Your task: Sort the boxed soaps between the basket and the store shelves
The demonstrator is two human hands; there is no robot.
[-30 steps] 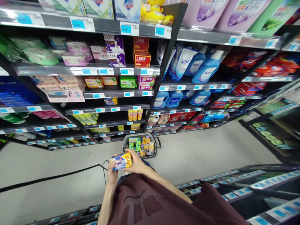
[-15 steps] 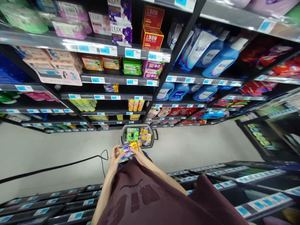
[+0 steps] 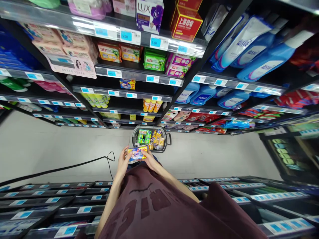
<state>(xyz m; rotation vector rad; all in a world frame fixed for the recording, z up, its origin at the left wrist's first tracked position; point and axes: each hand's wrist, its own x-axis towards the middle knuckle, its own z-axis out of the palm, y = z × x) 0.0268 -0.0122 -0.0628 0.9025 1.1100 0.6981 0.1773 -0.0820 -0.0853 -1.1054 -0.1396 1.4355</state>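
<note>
Between my two hands is a blue and yellow OMO soap pack (image 3: 136,154), held level in front of my body. My left hand (image 3: 123,157) is closed on its left end, the thumb over the front. On the right end, my right hand (image 3: 148,157) grips with its thumb on the printed face. Just beyond the pack, a grey shopping basket (image 3: 165,146) stands on the floor. Green packs (image 3: 144,136) lie in its left part and yellow-orange packs (image 3: 157,137) in its right.
Shelves of boxed soap (image 3: 154,61) and blue bottles (image 3: 204,94) rise ahead. One OMO pack (image 3: 127,84) sits on a mid shelf. A black pole (image 3: 54,169) crosses the floor at left. Another shelf row (image 3: 84,209) stands close behind me.
The view has tilted down and shifted, so the upper shelves appear larger. The OMO soap pack has turned to lie more level, with both hands still on it.
</note>
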